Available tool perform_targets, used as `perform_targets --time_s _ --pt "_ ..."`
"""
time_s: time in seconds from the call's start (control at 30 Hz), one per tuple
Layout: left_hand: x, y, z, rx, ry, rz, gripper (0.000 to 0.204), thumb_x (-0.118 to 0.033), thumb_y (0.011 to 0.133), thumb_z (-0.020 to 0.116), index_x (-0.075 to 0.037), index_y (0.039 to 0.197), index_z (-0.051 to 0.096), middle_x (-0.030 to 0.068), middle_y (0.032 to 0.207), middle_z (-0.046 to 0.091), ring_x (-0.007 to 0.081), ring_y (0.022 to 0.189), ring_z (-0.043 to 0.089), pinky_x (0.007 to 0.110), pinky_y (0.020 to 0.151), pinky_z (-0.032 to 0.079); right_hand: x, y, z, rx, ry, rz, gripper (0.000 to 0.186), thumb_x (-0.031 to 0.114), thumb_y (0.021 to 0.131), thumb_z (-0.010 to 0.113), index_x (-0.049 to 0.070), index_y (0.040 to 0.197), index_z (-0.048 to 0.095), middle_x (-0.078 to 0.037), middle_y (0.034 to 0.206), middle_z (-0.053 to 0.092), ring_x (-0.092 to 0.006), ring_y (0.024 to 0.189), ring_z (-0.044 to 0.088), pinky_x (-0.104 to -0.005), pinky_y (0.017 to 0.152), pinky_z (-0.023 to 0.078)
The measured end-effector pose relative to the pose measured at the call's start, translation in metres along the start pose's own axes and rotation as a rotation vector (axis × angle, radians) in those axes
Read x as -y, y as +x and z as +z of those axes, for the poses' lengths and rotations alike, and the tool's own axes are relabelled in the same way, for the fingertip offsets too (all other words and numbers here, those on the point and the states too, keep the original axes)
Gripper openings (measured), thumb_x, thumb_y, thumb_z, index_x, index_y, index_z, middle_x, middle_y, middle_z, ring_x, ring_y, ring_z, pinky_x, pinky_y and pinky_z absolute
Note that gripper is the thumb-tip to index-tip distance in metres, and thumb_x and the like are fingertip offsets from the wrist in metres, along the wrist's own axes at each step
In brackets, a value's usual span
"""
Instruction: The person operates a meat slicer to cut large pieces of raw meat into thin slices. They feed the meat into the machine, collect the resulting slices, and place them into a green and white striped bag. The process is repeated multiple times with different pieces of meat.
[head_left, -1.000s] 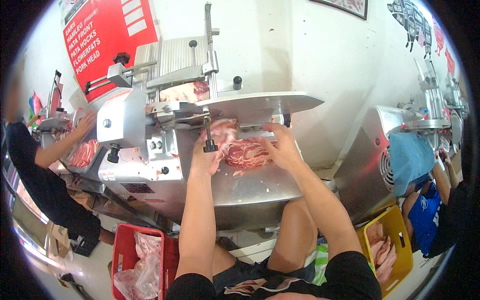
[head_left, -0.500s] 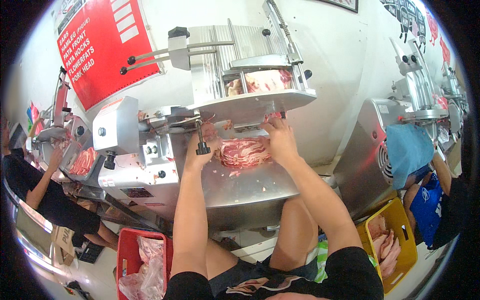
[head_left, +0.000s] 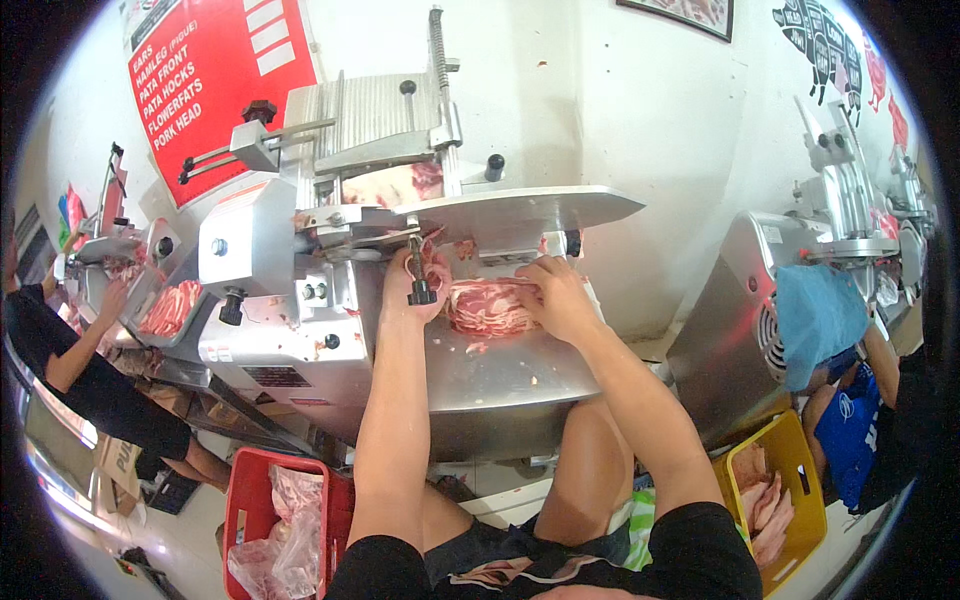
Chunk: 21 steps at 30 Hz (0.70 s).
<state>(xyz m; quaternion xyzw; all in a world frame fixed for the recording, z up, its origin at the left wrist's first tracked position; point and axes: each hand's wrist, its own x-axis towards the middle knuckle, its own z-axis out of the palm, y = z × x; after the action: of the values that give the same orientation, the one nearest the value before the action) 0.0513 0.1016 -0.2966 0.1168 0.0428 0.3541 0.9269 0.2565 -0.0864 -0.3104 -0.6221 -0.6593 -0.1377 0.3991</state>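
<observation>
A pile of thin red-and-white meat slices (head_left: 490,310) lies on the metal deck of the meat slicer (head_left: 470,375). My right hand (head_left: 560,298) is closed over the pile's right end, fingers bent down onto the slices. My left hand (head_left: 402,290) is at the pile's left, beneath the blade area, partly hidden by a black knob (head_left: 421,294). A loose meat slice (head_left: 433,262) hangs against its curled fingers. Above, a block of pale and red meat (head_left: 385,186) sits in the slicer's carriage (head_left: 372,125).
A red crate (head_left: 240,530) with bagged meat stands on the floor at left, and a yellow crate (head_left: 800,430) with meat pieces at right. Another slicer (head_left: 745,270) is on the right. A person in black (head_left: 90,375) works at a slicer on the left.
The carriage with the meat block has slid left. My right hand has come down from near the blade onto the pile's right end. My left hand stays near the hanging slice.
</observation>
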Motion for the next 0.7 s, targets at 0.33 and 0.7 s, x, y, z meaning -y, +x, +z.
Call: perform_targets --time_s 0.33,0.7 --pt "0.064 -0.061 0.037 0.172 1.091 0.281 0.038 -0.015 0.095 0.068 -0.003 0.129 0.059 0.0061 0.116 0.068 0.0123 0.096 0.065 0.023 0.072 0.052 0.024 0.007 -0.013 0.006 0.588 0.195 0.034 0.017 0.094 0.067 0.002 0.124 0.061 -0.017 0.117 0.066 -0.0284 0.112 0.063 -0.0367 0.089 0.052" --pt "0.014 -0.032 0.008 -0.104 1.896 0.594 0.039 -0.020 0.082 0.078 0.003 0.112 0.067 0.0159 0.102 0.072 0.0265 0.089 0.071 0.032 0.083 0.055 0.006 0.008 -0.017 0.099 -0.196 0.189 0.047 0.014 0.085 0.072 0.009 0.129 0.060 -0.020 0.133 0.059 -0.0348 0.123 0.058 -0.0437 0.099 0.050"
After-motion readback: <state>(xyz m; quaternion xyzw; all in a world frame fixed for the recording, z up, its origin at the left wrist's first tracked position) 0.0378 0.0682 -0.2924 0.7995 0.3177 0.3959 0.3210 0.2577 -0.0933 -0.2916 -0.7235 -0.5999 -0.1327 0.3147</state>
